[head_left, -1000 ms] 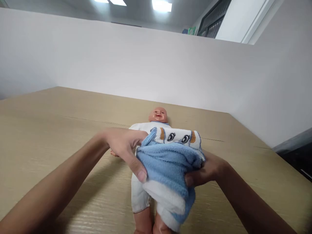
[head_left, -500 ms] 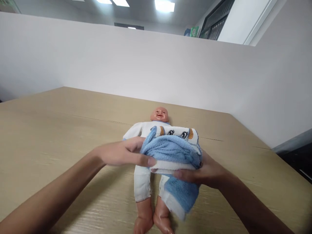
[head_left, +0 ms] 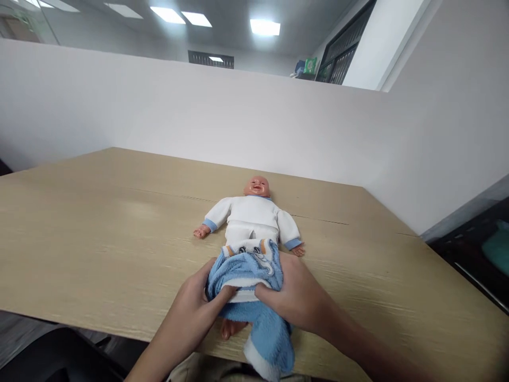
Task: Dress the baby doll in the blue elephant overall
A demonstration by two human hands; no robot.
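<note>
A baby doll [head_left: 253, 210] in a white outfit with blue cuffs lies on its back, head toward the wall. Over its lower legs is a bunched blue-and-white plush baby garment [head_left: 244, 265] with embroidered eyes and a white band. One tube-like part with a white cuff hangs toward me. My left hand [head_left: 194, 297] grips the garment's left side, thumb inside the white band. On the other side my right hand [head_left: 296, 292] holds it the same way, thumb tucked at the band. Part of one doll foot [head_left: 233, 329] shows below; the legs are mostly hidden.
The doll lies on a wooden table [head_left: 119, 239], whose near edge crosses in front of my lap. A white partition wall [head_left: 222, 122] stands behind it. At lower left is a black chair [head_left: 59, 353]; a dark object [head_left: 477, 254] stands beyond the table's right edge.
Both hands have brought the garment down and toward me, from above the doll's belly to its lower legs. My thumbs have moved closer together at the band. The view has tilted slightly.
</note>
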